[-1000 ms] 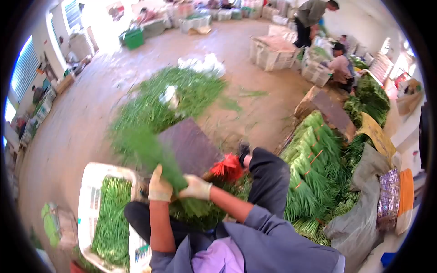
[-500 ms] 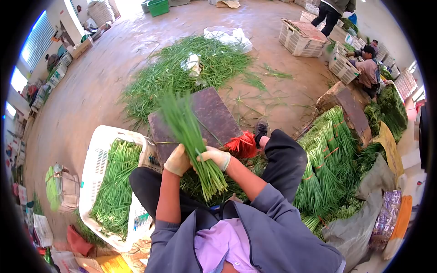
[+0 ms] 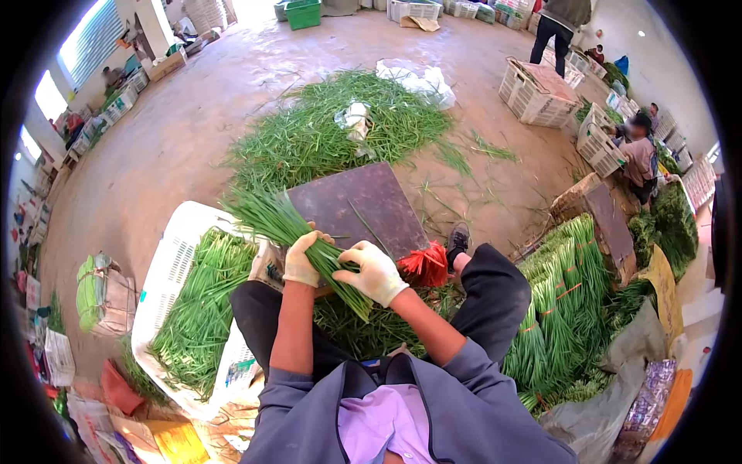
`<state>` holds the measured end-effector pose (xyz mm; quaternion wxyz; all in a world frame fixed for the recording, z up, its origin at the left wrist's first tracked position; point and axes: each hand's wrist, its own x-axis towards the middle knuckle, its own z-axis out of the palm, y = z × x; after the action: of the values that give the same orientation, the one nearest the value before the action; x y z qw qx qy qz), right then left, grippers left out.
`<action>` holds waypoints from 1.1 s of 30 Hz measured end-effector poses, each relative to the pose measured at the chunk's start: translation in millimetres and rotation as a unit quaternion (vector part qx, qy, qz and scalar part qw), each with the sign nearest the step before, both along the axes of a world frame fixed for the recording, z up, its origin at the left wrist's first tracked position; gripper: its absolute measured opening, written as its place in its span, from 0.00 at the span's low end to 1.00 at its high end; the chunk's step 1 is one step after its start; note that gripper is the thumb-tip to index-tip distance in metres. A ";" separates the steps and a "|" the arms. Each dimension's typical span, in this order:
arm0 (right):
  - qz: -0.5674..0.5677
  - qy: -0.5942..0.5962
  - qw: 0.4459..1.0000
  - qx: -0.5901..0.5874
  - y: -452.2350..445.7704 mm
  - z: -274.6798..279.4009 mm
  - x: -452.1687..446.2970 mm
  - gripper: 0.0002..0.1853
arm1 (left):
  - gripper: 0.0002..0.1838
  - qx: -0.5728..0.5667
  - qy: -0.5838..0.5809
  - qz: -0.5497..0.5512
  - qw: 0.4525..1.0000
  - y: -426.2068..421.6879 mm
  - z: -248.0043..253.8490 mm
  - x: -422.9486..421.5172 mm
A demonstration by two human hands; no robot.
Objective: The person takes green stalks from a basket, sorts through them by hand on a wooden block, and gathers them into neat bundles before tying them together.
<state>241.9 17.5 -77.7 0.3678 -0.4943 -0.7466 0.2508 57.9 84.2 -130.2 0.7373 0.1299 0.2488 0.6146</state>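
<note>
My left hand (image 3: pixel 303 259), in a pale glove, is wrapped around the middle of a bunch of green chives (image 3: pixel 267 218). The bunch slants, leafy tips to the upper left and cut stem ends toward my lap. My right hand (image 3: pixel 372 272), gloved too, has its curled fingers and thumb on the stems just below the left hand; its fingertips are partly hidden. Beyond the hands lies a dark square board (image 3: pixel 359 209) with a loose stalk on it. Red ties (image 3: pixel 423 265) hang at its near right corner.
A white crate (image 3: pixel 166 267) of chives stands at my left. Tied bunches (image 3: pixel 564 301) are stacked at my right. A loose green heap (image 3: pixel 309 127) lies beyond the board. Another person (image 3: pixel 640 151) sits by crates at the right; someone stands (image 3: pixel 558 31) farther back.
The bunch has swung from nearly upright to a leftward slant. My right hand has shifted along the stems and its back now faces up. The view has tilted slightly.
</note>
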 end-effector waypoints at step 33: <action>-0.014 -0.072 0.997 0.016 -10.4 15.6 -8.1 0.18 | 0.21 0.080 -0.045 0.086 0.992 -7.0 -7.3 -38.7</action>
<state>233.8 7.0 -62.1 0.3248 -0.5158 -0.7678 0.1972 19.2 77.2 -137.5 0.6796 0.1387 0.1753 0.6987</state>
